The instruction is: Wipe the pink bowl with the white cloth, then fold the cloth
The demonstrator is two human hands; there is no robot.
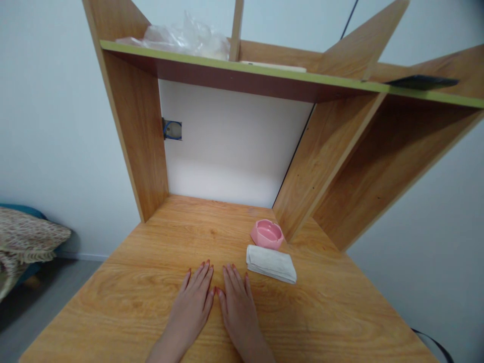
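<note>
Both palms face down on the wooden desk (124, 297), thumbs almost touching. My left hand (192, 300) lies flat with its fingers stretched out and nothing under or in it that I can see. My right hand (238, 302) is likewise flat, fingers pointing away from me. Just beyond and right of my right hand is a folded white cloth (270, 263). Behind the cloth stands a pink angular ashtray (266, 234), close to the upright wooden panel. Neither hand touches the cloth or the ashtray.
A green-edged shelf (264, 71) spans above the desk, bearing a clear plastic bag (185, 38) and a dark flat object (421, 81). Wooden side panels (134, 131) rise at the back. An open wall box (173, 130) shows blue wire. At left, a fringed blanket (30, 232) drapes over something blue.
</note>
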